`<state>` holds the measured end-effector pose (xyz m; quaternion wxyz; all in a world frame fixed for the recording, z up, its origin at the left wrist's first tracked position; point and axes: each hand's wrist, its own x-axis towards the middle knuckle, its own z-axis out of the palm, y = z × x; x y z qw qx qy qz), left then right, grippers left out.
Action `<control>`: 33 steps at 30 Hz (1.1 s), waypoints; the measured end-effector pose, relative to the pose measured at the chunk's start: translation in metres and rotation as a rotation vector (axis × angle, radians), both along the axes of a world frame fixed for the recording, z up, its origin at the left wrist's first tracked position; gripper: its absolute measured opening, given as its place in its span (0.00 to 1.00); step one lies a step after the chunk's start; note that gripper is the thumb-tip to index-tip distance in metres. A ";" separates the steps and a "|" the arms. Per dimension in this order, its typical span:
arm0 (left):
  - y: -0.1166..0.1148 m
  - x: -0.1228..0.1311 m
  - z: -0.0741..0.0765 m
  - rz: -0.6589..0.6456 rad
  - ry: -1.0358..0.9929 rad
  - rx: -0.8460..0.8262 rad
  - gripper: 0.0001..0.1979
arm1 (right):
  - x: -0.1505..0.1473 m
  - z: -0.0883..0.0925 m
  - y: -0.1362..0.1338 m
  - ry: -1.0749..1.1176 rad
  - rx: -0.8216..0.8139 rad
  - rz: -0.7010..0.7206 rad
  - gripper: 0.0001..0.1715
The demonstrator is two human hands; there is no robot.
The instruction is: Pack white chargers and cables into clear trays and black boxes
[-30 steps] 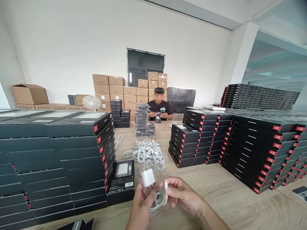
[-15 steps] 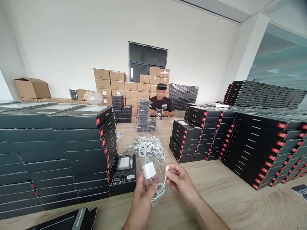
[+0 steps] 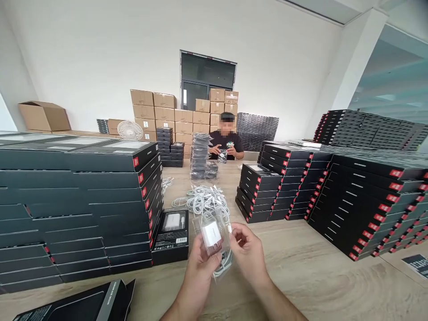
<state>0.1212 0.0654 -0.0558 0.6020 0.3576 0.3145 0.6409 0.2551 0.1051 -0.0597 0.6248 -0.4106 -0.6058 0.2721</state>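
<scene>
My left hand [image 3: 199, 266] grips a clear plastic tray [image 3: 214, 238] that carries a white charger block [image 3: 211, 232]. My right hand [image 3: 248, 252] pinches the tray's right edge, where the end of a white cable [image 3: 224, 263] sits; the coiled cable hangs below the tray between both hands. Both hands are held above the wooden table [image 3: 307, 276]. Just left of them lies a black product box [image 3: 172, 234] with a picture of the charger on its lid. Behind the tray is a pile of white cables [image 3: 203, 201].
Tall stacks of black boxes stand at the left [image 3: 76, 209] and right [image 3: 368, 196]. An open black box [image 3: 80, 305] lies at the near left edge. Across the table a person [image 3: 226, 142] handles a small bag beside stacked bags [image 3: 199, 156]. Cardboard cartons [image 3: 167, 113] line the wall.
My right hand has moved in to the tray's right edge, and the cable end it held out is now against the tray. The view has tilted slightly downward.
</scene>
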 end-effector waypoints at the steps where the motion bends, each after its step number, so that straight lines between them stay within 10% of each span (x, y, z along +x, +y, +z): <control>1: -0.001 0.001 0.002 -0.018 -0.001 0.007 0.32 | -0.001 -0.001 -0.001 -0.115 0.076 -0.061 0.12; 7: -0.007 0.006 0.008 -0.128 -0.005 0.019 0.35 | 0.003 -0.003 -0.001 -0.636 0.395 -0.332 0.22; 14: -0.008 0.004 0.004 -0.178 -0.057 0.009 0.33 | 0.000 -0.001 -0.008 -0.907 0.400 -0.378 0.20; 25: -0.015 -0.013 0.023 -0.312 -0.255 0.005 0.31 | 0.008 0.005 -0.015 -0.530 0.273 0.006 0.23; 33: -0.013 -0.005 0.015 -0.259 -0.160 0.092 0.34 | 0.006 0.004 -0.017 -0.617 0.406 -0.188 0.23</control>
